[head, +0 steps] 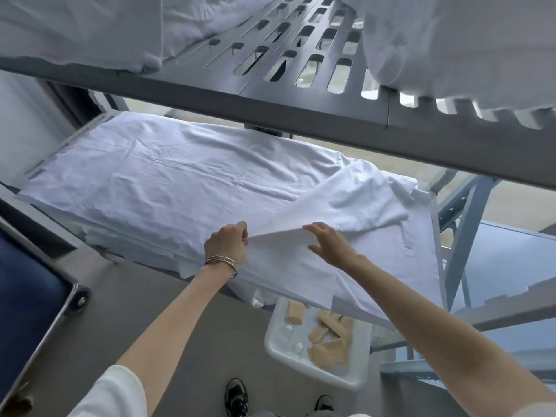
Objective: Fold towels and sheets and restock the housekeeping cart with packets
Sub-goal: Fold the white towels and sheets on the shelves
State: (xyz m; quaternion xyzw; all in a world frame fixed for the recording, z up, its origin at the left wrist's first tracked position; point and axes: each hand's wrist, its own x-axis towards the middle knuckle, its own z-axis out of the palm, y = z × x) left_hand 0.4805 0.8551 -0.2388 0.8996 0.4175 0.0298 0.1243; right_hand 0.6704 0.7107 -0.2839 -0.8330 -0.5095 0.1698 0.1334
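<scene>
A white sheet (156,173) lies spread over the middle shelf of a grey metal rack. Its right part (340,203) is folded back over itself towards the front. My left hand (227,243), with bangles on the wrist, pinches the near edge of that folded flap. My right hand (329,243) lies just right of it, fingers straight and spread on top of the flap. Below the shelf, a white tray (278,341) holds several tan packets (329,335).
The slotted upper shelf (304,94) juts out above the work area, with white linen (99,28) piled on it at left and right. A dark blue cart with a caster wheel (81,299) stands at the left. My shoes show on the grey floor (192,320).
</scene>
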